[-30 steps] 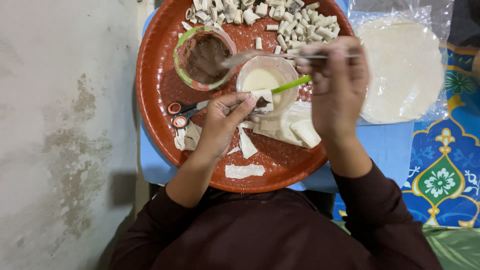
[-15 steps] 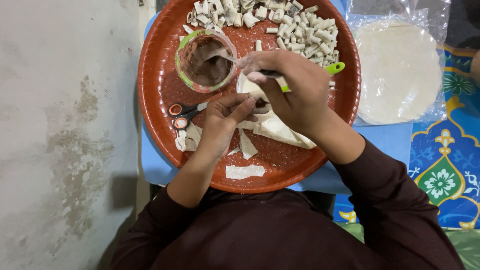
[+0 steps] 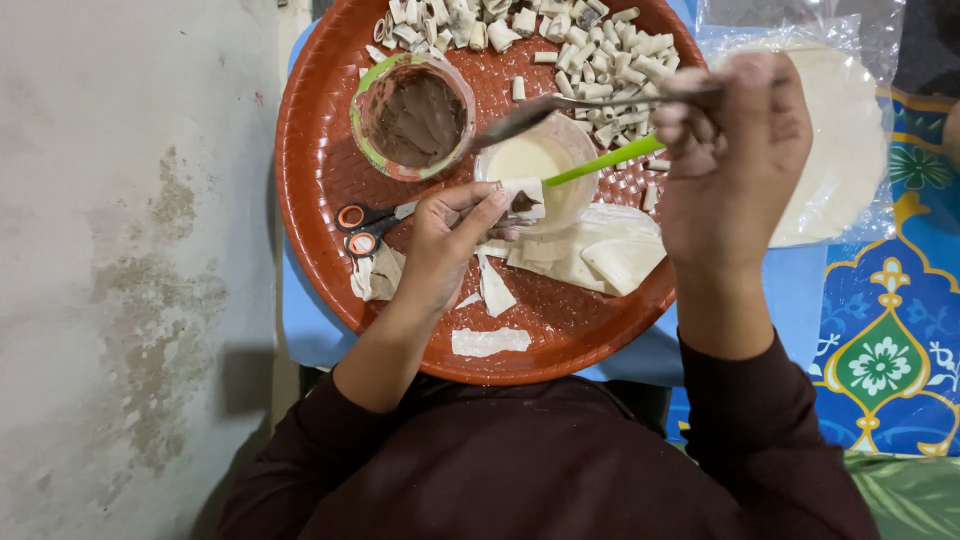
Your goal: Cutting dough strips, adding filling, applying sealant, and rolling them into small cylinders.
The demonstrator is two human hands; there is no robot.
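A big round red tray (image 3: 320, 190) sits on a blue-covered bench (image 3: 300, 330), filling most of the space in front of the person. To its right lies a stack of pale round pastry sheets (image 3: 850, 160) in a clear plastic bag. At the far edge of the tray there is a heap of small rolled pastry pieces (image 3: 560, 40), piled close together. Nearer, a few flat cut pastry sheets (image 3: 600, 255) lie right of centre, with loose scraps (image 3: 490, 342) toward the near rim.

Two containers stand side by side in the far half: a green-rimmed bowl (image 3: 412, 115) on the left, holding a brown chocolate-like paste, and a clear cup (image 3: 535, 165) just right of it with a creamy white liquid and a green-handled brush (image 3: 610, 160) slanting out to the right.

The right hand (image 3: 730, 165) has its fingers closed round the handle of a metal spoon (image 3: 570, 105); the spoon runs left to right, bowl end pointing left toward the brown paste. The left hand (image 3: 445, 240) pinches a small pastry square (image 3: 522, 198) with a brown dab on it, held over the near side of the cup. Small orange-handled scissors (image 3: 365, 228) lie just left of that hand.
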